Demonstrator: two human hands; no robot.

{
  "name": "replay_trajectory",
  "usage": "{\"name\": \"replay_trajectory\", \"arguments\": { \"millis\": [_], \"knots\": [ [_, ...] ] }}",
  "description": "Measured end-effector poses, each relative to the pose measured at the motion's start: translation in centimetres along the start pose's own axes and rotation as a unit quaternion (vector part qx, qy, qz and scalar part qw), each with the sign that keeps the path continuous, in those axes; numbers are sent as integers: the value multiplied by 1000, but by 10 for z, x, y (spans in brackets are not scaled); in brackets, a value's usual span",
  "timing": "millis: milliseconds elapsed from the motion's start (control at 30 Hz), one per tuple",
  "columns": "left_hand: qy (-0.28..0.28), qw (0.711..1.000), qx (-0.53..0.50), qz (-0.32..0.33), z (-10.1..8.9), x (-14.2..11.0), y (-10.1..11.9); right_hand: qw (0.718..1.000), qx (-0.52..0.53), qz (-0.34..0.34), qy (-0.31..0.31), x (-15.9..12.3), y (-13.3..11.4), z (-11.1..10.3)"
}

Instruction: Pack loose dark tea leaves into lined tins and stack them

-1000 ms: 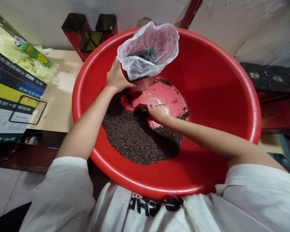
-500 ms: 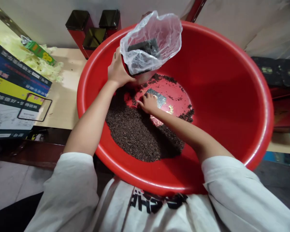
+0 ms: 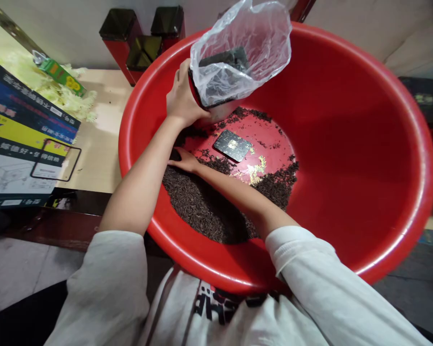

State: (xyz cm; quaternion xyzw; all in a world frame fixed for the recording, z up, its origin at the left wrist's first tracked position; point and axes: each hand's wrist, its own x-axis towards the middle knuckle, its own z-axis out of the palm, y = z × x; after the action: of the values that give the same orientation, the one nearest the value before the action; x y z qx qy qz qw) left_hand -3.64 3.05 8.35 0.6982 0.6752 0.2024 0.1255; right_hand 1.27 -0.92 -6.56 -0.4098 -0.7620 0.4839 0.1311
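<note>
A large red plastic basin (image 3: 364,110) fills the view, with a heap of dark loose tea leaves (image 3: 202,206) in its near left part. My left hand (image 3: 183,98) is wrapped round a red tin (image 3: 216,111) lined with a clear plastic bag (image 3: 243,45), tilted inside the basin. My right hand (image 3: 183,161) lies on the leaves at the basin's left, its fingers partly hidden behind my left forearm. A small black square lid (image 3: 233,145) lies flat on the basin floor, to the right of that hand and apart from it.
Three red tins with dark tops (image 3: 140,36) stand behind the basin against the wall. A green carton (image 3: 60,76) lies on pale shredded filler (image 3: 36,86) at the far left. A printed cardboard box (image 3: 25,139) sits on the wooden table (image 3: 101,144).
My right hand has slid left across the leaves and away from the black lid, which now lies uncovered on the basin floor. The bag-lined tin stays in my left hand.
</note>
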Motion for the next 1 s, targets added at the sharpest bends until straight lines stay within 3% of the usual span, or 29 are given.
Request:
{"name": "replay_trajectory", "arguments": {
  "millis": [200, 333, 533, 733, 1000],
  "knots": [
    [-25, 999, -11, 31, 7, -1, 4, 981, 135, 1, -142, -35, 2, -2],
    [-29, 998, -9, 61, 14, -1, 3, 930, 225, 19, -291, -65, 5, -4],
    [-17, 999, 0, 50, 20, 1, -4, 882, 155, 111, -431, -104, 16, -14],
    [-23, 998, 20, 53, 25, 4, -13, 890, 62, 151, -425, -124, 22, -29],
    [-54, 995, 72, 43, 21, 0, -9, 945, 74, 170, -271, -146, 20, -60]
  ]
}}
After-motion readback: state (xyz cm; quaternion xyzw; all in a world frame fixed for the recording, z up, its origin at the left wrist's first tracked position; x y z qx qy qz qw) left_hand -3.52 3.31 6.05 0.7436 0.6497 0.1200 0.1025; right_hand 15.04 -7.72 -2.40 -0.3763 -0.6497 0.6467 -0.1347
